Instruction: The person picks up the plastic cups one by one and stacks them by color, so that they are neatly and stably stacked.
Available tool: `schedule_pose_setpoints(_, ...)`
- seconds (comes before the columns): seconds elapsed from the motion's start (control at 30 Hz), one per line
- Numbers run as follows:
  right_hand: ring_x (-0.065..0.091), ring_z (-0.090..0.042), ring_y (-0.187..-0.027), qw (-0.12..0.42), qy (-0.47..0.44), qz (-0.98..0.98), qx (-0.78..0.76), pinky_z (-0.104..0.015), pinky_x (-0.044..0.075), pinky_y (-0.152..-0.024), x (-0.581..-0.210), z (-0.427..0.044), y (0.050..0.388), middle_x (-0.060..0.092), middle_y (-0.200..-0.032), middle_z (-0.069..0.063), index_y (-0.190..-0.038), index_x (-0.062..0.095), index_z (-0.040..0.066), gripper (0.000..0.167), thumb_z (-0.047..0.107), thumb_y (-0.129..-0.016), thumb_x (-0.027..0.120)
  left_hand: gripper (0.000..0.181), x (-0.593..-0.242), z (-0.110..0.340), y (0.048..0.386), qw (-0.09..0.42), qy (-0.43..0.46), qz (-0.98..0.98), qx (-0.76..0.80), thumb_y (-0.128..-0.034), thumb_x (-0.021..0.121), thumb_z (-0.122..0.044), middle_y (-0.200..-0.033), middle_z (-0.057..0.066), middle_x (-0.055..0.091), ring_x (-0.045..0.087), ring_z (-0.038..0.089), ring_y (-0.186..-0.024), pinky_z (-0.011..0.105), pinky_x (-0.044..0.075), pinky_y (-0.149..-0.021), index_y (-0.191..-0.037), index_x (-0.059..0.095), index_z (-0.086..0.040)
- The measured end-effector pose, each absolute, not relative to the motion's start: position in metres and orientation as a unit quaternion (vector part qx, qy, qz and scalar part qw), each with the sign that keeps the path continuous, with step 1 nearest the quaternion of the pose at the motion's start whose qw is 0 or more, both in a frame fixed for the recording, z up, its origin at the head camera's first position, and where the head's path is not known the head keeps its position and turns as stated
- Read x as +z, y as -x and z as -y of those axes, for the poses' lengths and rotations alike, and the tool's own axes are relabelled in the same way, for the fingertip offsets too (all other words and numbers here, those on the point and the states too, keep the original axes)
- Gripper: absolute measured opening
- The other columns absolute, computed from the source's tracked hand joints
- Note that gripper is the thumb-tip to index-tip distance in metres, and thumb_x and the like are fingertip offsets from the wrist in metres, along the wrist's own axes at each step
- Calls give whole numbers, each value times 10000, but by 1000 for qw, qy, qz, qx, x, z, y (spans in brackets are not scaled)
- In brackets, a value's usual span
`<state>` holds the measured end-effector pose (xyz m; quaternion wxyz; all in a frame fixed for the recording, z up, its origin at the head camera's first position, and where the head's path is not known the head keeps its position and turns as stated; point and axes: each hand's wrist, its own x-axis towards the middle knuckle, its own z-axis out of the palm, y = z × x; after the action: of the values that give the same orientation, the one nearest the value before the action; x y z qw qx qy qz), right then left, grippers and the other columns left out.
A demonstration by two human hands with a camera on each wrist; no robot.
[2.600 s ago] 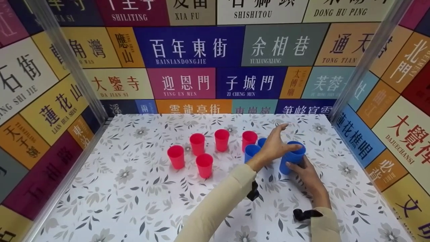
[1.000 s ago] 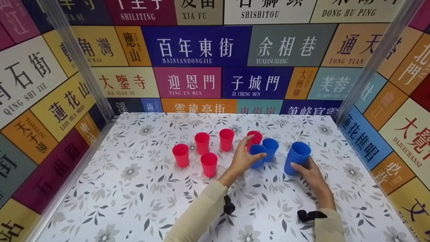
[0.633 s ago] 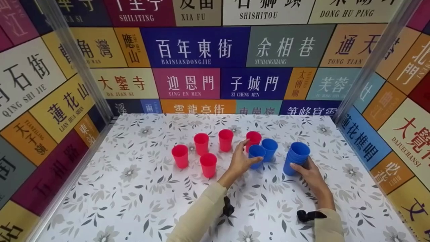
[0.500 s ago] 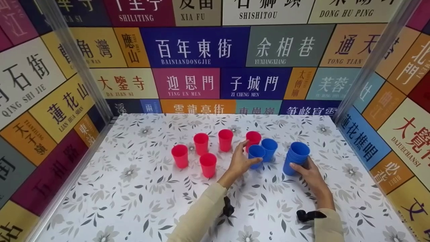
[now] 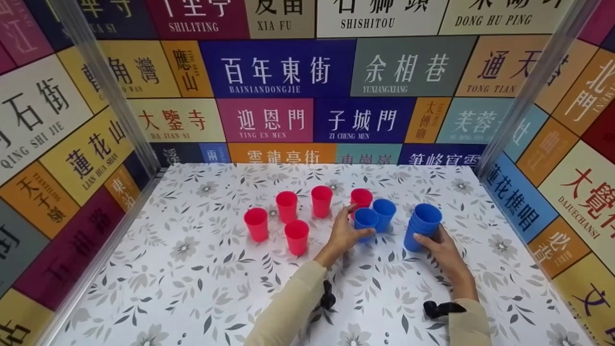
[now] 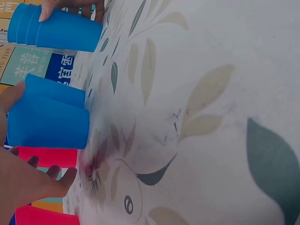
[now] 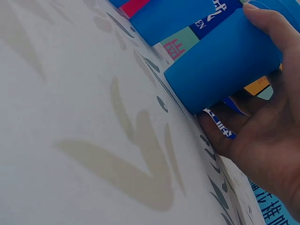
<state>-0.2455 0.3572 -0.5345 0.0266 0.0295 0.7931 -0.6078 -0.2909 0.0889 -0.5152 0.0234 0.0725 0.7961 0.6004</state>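
Observation:
My left hand is around an upright blue cup, thumb on the near side and fingers on its left. In the left wrist view the thumb touches this blue cup near its rim, while the lower fingers look slightly apart from it. Another blue cup stands right behind. On the right, a stack of nested blue cups stands upright, gripped low by my right hand. The right wrist view has thumb and fingers curled round the stack.
Several red cups stand upright to the left, among them a front one, a leftmost one and a back one. One red cup is partly hidden behind the blue ones. Printed walls enclose the flower-patterned table.
My left hand has left the top of the blue stack and moved left to the single blue cup, its fingers drawing slightly closer to it. The right hand keeps its grip.

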Motion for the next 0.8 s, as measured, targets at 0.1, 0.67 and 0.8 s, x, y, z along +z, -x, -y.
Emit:
schedule_pose_setpoints(0.1,182,-382,-1545,25,-26,-792,-609,-548,116,-1266,-535,-358,246,206,-1659,-205,-1621,58,150,933,355,-955,678,747,-515,-89,291,37,-64,-792,606,-786,862,-203,-1466,107,518,455,308,-1407,482,399,-1166,-1417,470,-127)
schedule_pose_setpoints(0.67,169,-383,-1549,22,-24,-800,-599,-553,88,-1267,-535,-359,246,208,-1660,-203,-1622,62,157,932,363,-954,676,605,-520,-91,293,26,-55,-784,618,-806,843,-167,-1409,109,555,499,307,-1362,471,406,-1161,-1311,514,-126)
schedule_pose_setpoints(0.8,177,-382,-1547,20,-21,-798,-602,-542,95,-1269,-535,-358,245,218,-1655,-207,-1621,76,147,918,346,-956,677,600,-520,-91,292,29,-51,-779,625,-811,839,-175,-1414,109,548,496,309,-1364,473,409,-1159,-1312,510,-133)
